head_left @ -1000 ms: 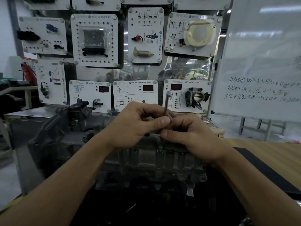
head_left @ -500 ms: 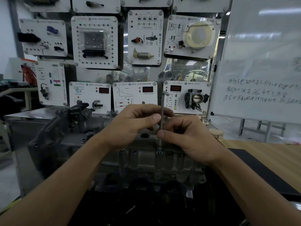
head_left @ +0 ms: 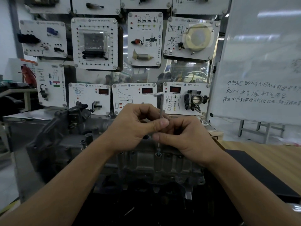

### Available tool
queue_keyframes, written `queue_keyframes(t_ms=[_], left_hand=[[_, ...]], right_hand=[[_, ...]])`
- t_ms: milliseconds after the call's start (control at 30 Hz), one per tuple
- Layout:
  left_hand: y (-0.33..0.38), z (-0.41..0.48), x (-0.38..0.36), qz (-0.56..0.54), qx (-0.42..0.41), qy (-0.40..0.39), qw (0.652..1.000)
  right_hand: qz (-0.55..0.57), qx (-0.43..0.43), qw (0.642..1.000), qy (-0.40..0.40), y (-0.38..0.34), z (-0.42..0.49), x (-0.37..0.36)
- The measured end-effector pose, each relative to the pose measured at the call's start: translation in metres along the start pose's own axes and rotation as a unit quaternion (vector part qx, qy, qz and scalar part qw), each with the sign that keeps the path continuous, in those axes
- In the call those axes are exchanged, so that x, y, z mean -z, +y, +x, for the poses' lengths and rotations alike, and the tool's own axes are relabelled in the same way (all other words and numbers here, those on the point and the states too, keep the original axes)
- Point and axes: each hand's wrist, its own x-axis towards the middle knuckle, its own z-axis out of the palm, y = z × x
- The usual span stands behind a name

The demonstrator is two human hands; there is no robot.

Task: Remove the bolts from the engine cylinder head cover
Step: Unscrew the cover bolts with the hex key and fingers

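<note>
Two bare forearms reach up from the bottom corners of the frame and meet at its centre. There the left hand [head_left: 135,128] and right hand [head_left: 187,139] sit close together, thumbs nearly touching. Both pinch the upright shaft of a thin, grey, L-shaped metal hex key [head_left: 161,106], left above right, and its short arm points left above the knuckles. The key's lower end stands in a small round silver bolt [head_left: 158,154], just below the hands on the near top edge of the dull grey cast-metal engine cylinder head cover [head_left: 143,162]. A flat black mat [head_left: 254,170] lies at the right on the light wooden desk [head_left: 263,154]. Behind the engine hang white training panels [head_left: 94,43] with mounted car parts, and a whiteboard [head_left: 263,54] with handwriting fills the upper right.
</note>
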Motion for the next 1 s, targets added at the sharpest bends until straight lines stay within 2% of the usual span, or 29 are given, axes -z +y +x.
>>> queue_keyframes(t_ms=[200,467,567,733,1000], left_hand=[[-0.0039,0.0004,0.0012,0.005,0.014,0.001,1.0],[0.0012,-0.0024,0.0054,0.003,0.017,-0.065,0.998],[0.0011,-0.001,0.0027,0.001,0.012,-0.035,0.999],[-0.0013,-0.0013,-0.0002,-0.009,0.008,0.002,1.0],[-0.0034,-0.0029,0.0067,-0.012,0.028,-0.035,0.999]], right_hand=[[-0.001,0.015,1.0,-0.005,0.0001,-0.0013,0.0001],[0.002,-0.012,0.999,-0.031,-0.0034,-0.0009,0.0011],[0.012,-0.007,0.999,-0.034,-0.0029,-0.0018,0.0001],[0.011,-0.003,1.0,0.016,0.0006,-0.0012,-0.0005],[0.004,-0.006,1.0,0.004,-0.001,-0.0023,0.0008]])
